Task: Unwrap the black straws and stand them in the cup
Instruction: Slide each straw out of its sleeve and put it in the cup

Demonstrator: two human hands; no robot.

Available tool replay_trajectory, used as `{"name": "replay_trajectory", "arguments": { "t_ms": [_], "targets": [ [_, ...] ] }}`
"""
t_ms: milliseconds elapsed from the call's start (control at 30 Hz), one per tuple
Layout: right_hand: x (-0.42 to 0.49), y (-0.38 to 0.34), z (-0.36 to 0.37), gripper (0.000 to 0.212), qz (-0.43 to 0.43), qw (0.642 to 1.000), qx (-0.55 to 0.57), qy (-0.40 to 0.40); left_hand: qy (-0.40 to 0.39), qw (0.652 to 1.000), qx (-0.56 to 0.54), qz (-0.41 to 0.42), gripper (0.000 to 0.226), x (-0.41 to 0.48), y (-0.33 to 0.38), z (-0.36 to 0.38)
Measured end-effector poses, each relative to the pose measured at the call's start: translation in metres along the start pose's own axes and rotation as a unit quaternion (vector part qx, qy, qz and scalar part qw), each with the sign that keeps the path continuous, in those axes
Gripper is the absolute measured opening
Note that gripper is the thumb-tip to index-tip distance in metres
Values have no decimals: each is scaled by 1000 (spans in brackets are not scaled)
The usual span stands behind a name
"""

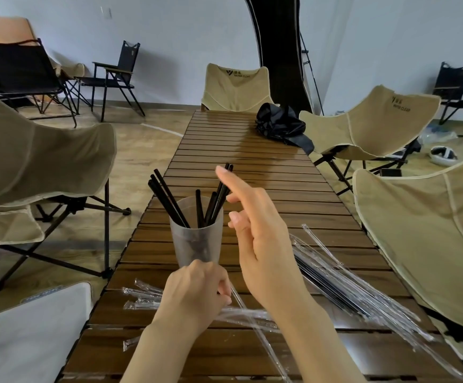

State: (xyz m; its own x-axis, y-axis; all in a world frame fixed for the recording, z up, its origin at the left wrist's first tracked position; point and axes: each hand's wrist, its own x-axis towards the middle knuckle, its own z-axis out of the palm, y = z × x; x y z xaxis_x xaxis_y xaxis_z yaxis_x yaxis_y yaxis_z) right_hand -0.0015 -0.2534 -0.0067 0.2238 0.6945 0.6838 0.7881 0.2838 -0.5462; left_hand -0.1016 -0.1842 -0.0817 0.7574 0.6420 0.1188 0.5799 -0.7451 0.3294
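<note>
A slatted wooden worktop [266, 167] runs down a room ringed with beige folding chairs [45, 156], with a crumpled black bag [280, 125] at its far right edge. Near its front stands a frosted cup [194, 244] holding several black straws [169, 200] that lean against its rim, with still-wrapped straws [324, 277] piled to its right and empty wrappers [141, 293] lying to its left. The hands are apart: the left hand [194, 294] sits low in front of the cup, fingers curled, pinching a clear wrapper [238, 299], while the right hand [263, 239] hangs beside the straw tops, forefinger extended, holding nothing.
</note>
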Motion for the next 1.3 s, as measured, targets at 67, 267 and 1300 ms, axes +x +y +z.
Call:
{"name": "replay_trajectory", "arguments": {
  "t_ms": [67,267,1300],
  "targets": [
    [-1,4,1,44,-13,999,-14,-46,10,1000,1,1,14,-1,0,1],
    [-9,17,4,81,15,986,-132,-103,16,1000,9,0,17,-5,0,-4],
    [-62,105,-34,8,460,801,-320,-210,-7,998,-57,-23,15,-8,-10,-12]
  ]
}}
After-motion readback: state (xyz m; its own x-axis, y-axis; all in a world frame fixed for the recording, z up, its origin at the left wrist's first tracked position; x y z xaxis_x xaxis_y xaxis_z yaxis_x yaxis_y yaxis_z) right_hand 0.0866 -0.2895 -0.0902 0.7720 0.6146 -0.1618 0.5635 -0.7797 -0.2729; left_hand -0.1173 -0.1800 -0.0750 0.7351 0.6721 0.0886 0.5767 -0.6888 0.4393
